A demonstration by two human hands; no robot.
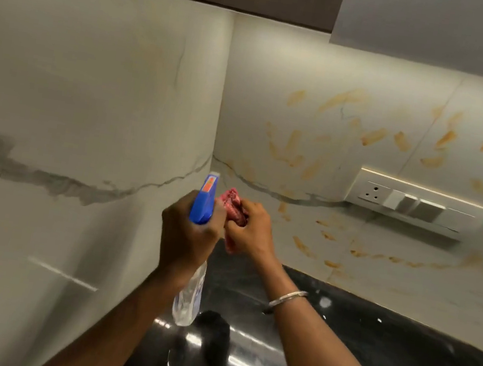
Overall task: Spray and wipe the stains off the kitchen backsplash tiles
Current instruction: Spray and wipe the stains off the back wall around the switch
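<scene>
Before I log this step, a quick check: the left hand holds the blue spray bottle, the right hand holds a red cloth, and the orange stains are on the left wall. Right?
Not quite. The head view shows the orange stains on the right wall, around the switch plate; the left wall has only grey veining. The rest stands: the left hand holds the blue spray bottle and the right hand holds the red cloth.

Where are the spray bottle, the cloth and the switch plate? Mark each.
spray bottle (pixel 204 202), head view, on its blue trigger head above the left hand.
cloth (pixel 235 205), head view, on the pink bunched part above the right hand's fingers.
switch plate (pixel 418 204), head view, on the grey rocker switches.
</scene>
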